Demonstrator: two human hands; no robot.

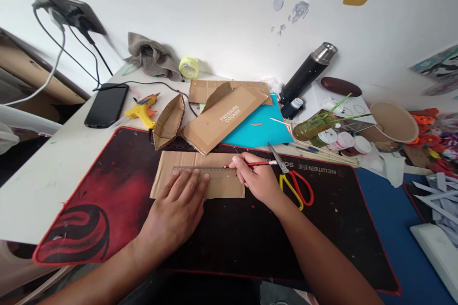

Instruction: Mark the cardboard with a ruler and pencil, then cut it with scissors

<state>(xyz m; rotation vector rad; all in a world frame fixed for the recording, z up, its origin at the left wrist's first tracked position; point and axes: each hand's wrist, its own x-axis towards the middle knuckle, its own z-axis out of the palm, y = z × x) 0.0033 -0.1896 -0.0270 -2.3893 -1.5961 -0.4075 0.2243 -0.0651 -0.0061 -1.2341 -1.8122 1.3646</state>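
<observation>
A flat cardboard strip [186,164] lies on the black and red desk mat [107,200]. A clear ruler [211,172] rests along it. My left hand [179,205] lies flat with fingers spread, pressing on the ruler and the cardboard. My right hand [257,178] is closed round a red pencil [250,164], whose tip touches the cardboard at the ruler's right end.
Red and yellow scissors [295,181] lie just right of my right hand. Behind are a cardboard boat shape [170,121], a "PRESSURE COOKER" cardboard piece [225,116], teal paper [257,131], a yellow glue gun [143,109], a phone [106,104], a dark flask [307,71], paint jars [339,140].
</observation>
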